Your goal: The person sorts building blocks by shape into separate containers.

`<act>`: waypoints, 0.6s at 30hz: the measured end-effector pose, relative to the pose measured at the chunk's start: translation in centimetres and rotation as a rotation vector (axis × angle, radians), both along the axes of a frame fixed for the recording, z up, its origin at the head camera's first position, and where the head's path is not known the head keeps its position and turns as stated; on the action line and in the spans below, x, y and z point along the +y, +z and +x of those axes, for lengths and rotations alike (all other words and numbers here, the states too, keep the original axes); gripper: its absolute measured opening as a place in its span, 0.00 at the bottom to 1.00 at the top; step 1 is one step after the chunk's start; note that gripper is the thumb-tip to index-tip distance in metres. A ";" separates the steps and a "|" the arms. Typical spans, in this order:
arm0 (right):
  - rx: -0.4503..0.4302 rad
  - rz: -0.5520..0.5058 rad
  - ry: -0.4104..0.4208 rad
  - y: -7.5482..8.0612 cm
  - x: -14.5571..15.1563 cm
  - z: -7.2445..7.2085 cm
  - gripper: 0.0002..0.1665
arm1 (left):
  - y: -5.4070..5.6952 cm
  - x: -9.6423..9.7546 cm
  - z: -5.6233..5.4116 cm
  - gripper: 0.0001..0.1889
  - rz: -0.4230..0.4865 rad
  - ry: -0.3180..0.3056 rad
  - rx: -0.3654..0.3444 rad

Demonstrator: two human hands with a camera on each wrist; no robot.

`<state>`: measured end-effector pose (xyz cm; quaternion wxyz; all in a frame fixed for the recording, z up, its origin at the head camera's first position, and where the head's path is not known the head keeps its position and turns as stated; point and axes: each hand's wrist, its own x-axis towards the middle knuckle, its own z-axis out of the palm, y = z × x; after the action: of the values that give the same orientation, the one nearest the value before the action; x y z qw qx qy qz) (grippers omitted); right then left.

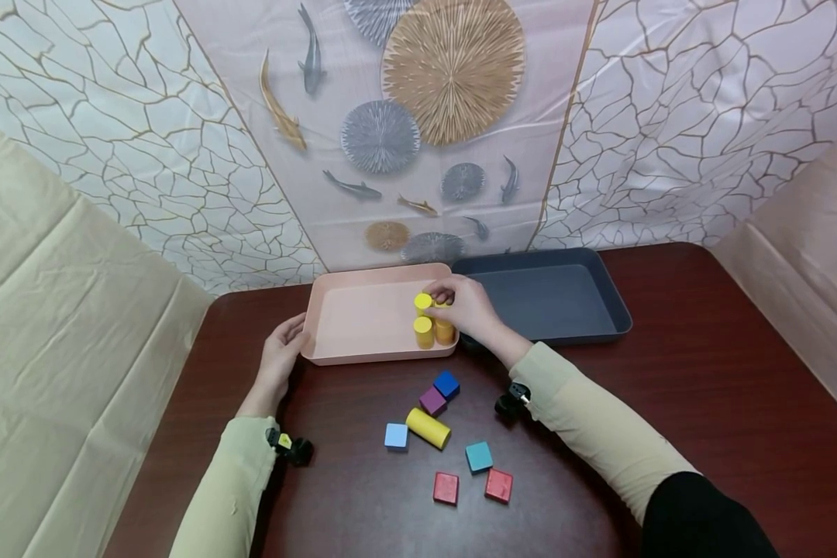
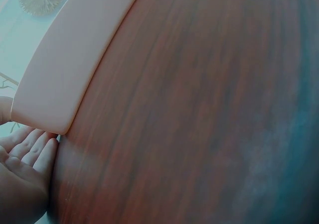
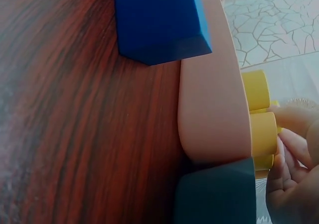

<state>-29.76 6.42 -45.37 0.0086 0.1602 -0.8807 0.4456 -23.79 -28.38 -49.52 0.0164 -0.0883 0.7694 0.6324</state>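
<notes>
My right hand (image 1: pixel 470 310) reaches into the right end of the pink tray (image 1: pixel 363 310). Its thumb and fingers pinch a yellow cylinder block (image 1: pixel 423 301), which stands upright among several yellow cylinders grouped in that corner, among them a front one (image 1: pixel 424 333). The right wrist view shows the fingers close round the yellow blocks (image 3: pixel 263 133) behind the tray wall, their lower parts hidden. At the tray's left end my left hand (image 1: pixel 279 356) holds the edge, thumb by the rim and fingers (image 2: pixel 45 157) against the outside of the corner.
A dark grey tray (image 1: pixel 540 298) adjoins the pink one on the right. In front lie a yellow cylinder (image 1: pixel 428 428) on its side and cubes: dark blue (image 1: pixel 447 385), purple (image 1: pixel 432 401), light blue (image 1: pixel 396 436), teal (image 1: pixel 479 457) and two red, one left (image 1: pixel 446 488), one right (image 1: pixel 498 486).
</notes>
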 end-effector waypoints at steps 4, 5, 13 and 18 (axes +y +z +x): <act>0.005 0.041 0.001 0.0 -0.1 -0.1 0.17 | 0.1 0.1 0.1 0.29 0.002 0.002 0.001; 0.004 0.048 0.003 0.0 -0.2 -0.1 0.17 | 0.1 0.1 0.1 0.28 0.002 0.002 0.001; 0.006 0.123 0.029 0.4 -0.4 -0.1 0.15 | 0.1 0.1 0.1 0.28 0.001 0.000 0.004; 0.003 0.148 0.023 0.7 -0.4 0.0 0.12 | 0.0 0.1 0.2 0.28 -0.018 0.001 0.007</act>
<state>-29.81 6.03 -44.71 -0.0071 0.1710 -0.9095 0.3789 -23.64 -28.25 -49.55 0.0126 -0.0863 0.7750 0.6260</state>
